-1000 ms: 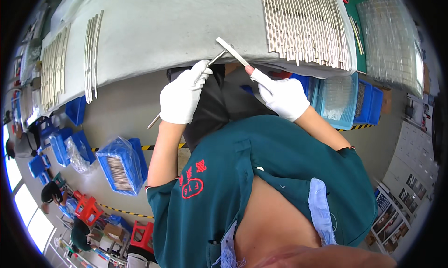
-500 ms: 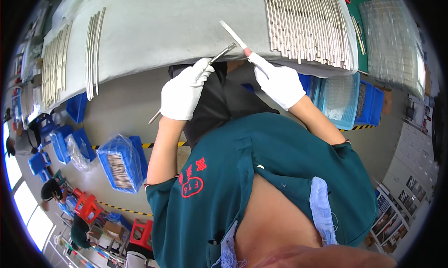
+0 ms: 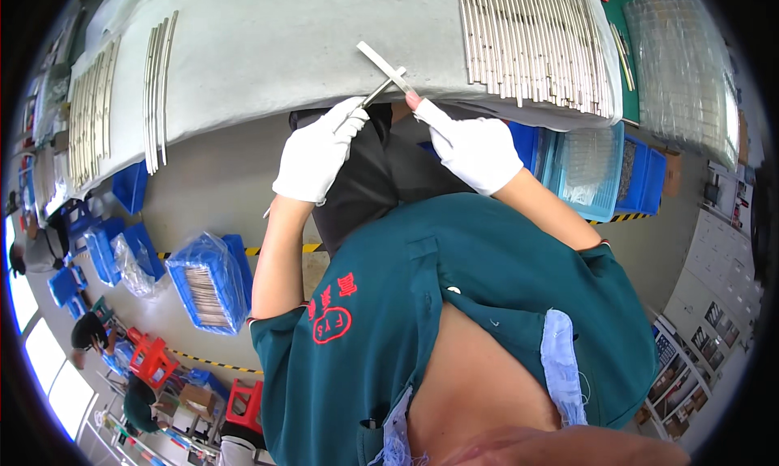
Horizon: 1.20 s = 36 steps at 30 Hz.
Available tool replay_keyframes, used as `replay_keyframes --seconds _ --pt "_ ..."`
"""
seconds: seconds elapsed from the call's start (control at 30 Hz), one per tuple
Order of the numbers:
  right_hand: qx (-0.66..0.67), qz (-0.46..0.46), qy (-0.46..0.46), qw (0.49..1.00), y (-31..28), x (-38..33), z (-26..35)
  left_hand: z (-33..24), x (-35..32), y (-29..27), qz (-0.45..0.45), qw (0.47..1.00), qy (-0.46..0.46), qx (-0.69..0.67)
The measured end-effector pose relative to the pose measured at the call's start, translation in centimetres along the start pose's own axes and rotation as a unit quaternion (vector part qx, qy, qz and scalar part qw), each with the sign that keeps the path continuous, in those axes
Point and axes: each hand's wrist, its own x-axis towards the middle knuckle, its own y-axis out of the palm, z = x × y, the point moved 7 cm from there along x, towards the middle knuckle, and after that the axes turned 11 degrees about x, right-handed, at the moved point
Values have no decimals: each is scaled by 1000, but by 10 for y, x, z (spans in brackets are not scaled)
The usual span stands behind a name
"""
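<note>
My left hand [image 3: 315,156], in a white glove, is closed around a slim silver metal bar [image 3: 381,89]. The bar slants up and to the right, and its far end pokes out past the fingers; a short bit of its other end shows by my wrist. My right hand [image 3: 480,151], also gloved but with a bare fingertip showing, pinches a flat white strip [image 3: 378,61]. The strip lies across the far end of the bar, the two making an X just over the table's near edge. They look in contact there.
A grey-white cloth covers the table [image 3: 308,44]. Many metal bars lie side by side at right [image 3: 535,48], with smaller groups of bars at left [image 3: 160,89]. Clear plastic trays [image 3: 682,77] are stacked at far right. Blue bins [image 3: 207,283] stand on the floor.
The strip has moved left and down, and now crosses the bar's end instead of standing beside it. Both hands have shifted slightly left; the bar's lower end shows less.
</note>
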Motion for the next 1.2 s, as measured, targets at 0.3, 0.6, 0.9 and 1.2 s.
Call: replay_keyframes --seconds 0.3,0.6,0.9,1.2 --pt "-28 -34 -61 997 3 6 -2 -7 0 -2 -17 994 86 67" --pt "-40 -39 -46 997 3 -7 -4 -3 0 -2 -21 991 115 60" --pt "-23 -23 -20 999 7 -16 -9 5 0 5 31 999 -23 -30" --pt "-35 -10 -58 998 9 -4 -13 -8 -5 27 58 975 -91 -196"
